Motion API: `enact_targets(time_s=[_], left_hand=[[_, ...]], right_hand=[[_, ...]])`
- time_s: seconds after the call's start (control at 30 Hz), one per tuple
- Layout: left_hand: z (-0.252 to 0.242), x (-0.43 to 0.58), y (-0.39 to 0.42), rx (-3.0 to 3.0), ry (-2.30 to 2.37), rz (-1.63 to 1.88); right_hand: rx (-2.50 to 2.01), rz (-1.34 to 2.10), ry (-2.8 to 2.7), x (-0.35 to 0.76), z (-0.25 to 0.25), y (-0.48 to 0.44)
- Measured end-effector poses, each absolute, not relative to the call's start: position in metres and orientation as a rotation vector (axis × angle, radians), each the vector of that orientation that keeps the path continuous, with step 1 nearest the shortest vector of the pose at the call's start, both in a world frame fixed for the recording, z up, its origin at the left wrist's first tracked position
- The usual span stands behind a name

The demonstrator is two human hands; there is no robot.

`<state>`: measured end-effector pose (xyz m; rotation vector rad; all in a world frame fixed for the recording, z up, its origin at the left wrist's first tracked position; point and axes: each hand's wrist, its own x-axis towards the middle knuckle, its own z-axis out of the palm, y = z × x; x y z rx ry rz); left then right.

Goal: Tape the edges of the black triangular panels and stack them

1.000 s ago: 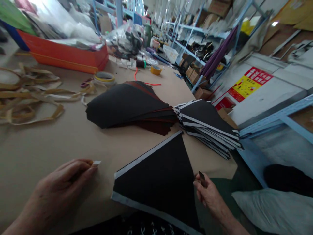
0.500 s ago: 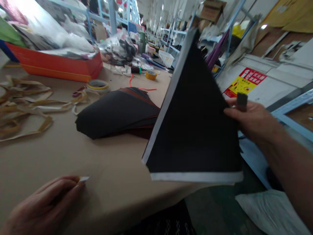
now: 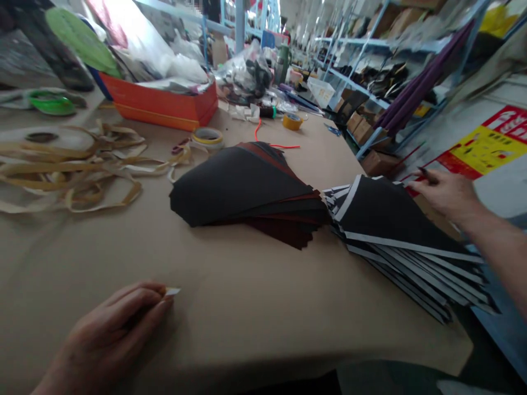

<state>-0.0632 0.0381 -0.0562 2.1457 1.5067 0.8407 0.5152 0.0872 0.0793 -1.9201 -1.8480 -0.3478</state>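
Lying in loose loops at the far left of the table (image 3: pixel 247 307), tan strips (image 3: pixel 102 192) are followed by the left hand (image 3: pixel 119 323), in whose closed grip 1 small pale piece (image 3: pixel 173 292) is pinched. At centre, 1 fanned stack of dark and brown panels (image 3: pixel 234 189) is met at its right end by 1 stack of white-edged black panels (image 3: pixel 387 216). Just beside that stack's far edge, 1 small dark object (image 3: pixel 428 175) is pinched by the right hand (image 3: pixel 448 192); panel contact cannot be determined.

The dark stack (image 3: pixel 230 186) looks matt and smooth, the panels (image 3: pixel 391 214) beside it matt, the plastic bag (image 3: pixel 251 71) behind it glossy.
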Motion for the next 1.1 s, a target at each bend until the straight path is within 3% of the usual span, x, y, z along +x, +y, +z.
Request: enact_targets(time_s=[0.17,0.23,0.5,0.7,0.93,1.1], left_hand=[[-0.061,-0.068,0.038,2.187,1.532,0.812],[-0.062,-0.070,0.038,2.181,1.535,0.845],[-0.057,-0.067,0.039,2.134,1.469,0.859],[-0.049,-0.061,0.036,2.063,1.442,0.874],[-0.045,-0.056,0.035,1.976,1.374,0.850],[-0.031,-0.058,0.030,1.778,1.364,0.877]], right_hand=[[-1.714,-0.136,-2.319,0.378,0.050,0.141],[-1.723,-0.209,-2.529,0.348,0.041,0.162],[-1.774,-0.376,-2.899,0.330,0.037,0.188],[-1.828,-0.472,-2.838,0.316,0.037,0.181],[-1.765,-0.598,-2.490,0.303,0.056,0.137],[-1.536,-0.602,-2.665,0.296,0.050,0.048]])
